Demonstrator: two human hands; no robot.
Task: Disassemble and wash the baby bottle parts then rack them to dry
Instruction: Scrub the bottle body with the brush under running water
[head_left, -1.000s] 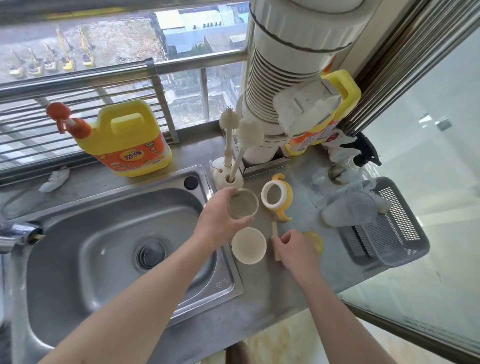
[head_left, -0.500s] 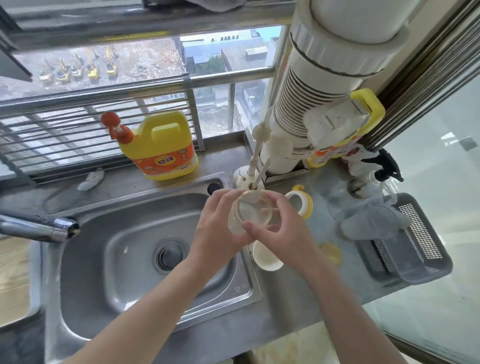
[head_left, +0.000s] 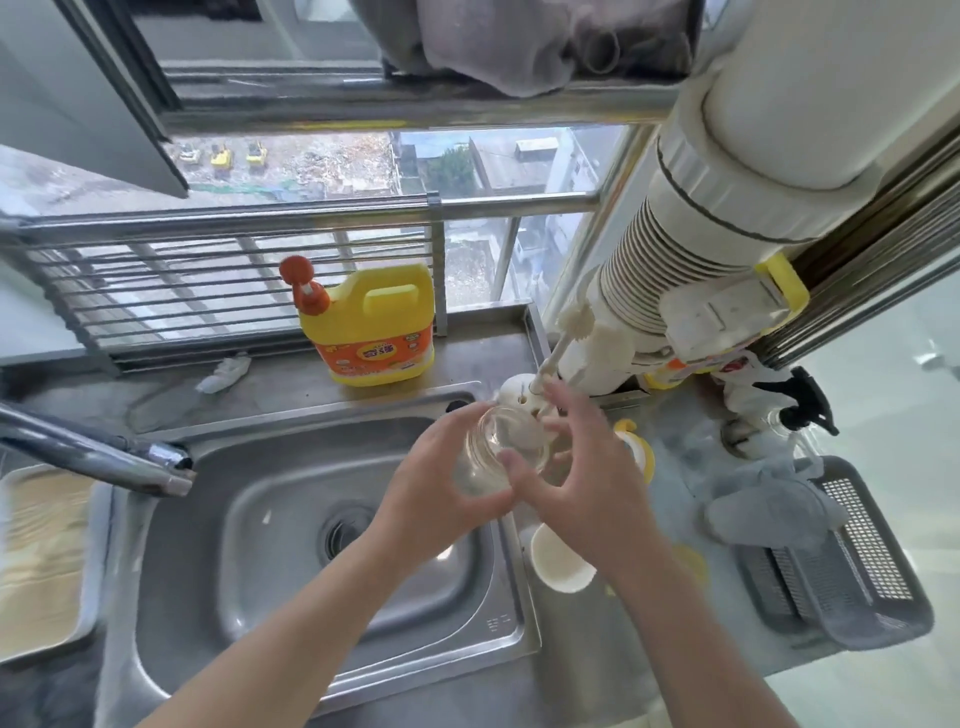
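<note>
My left hand (head_left: 436, 488) grips the clear baby bottle body (head_left: 491, 449) from the left, its open mouth facing me, above the sink's right rim. My right hand (head_left: 587, 478) is beside the bottle with fingers spread and straight; its thumb touches the bottle's rim and its fingertips point toward the white brush holder (head_left: 514, 389). A white cap (head_left: 558, 569) lies on the counter under my right wrist. The yellow-handled collar (head_left: 638, 451) sits just behind my right hand. A small yellow part (head_left: 693, 564) lies on the counter, partly hidden.
The steel sink (head_left: 260, 545) with its faucet (head_left: 104, 457) fills the left. A yellow detergent jug (head_left: 374, 332) stands behind it. Bottle brushes (head_left: 574, 322) stand in the holder. A grey drying basket (head_left: 872, 571), a grey cloth (head_left: 769, 499) and a spray bottle (head_left: 795, 400) are at the right.
My right hand left the counter, came up to the bottle's mouth, and has now spread its fingers. The bottle has been lifted slightly toward me; the view tilted upward.
</note>
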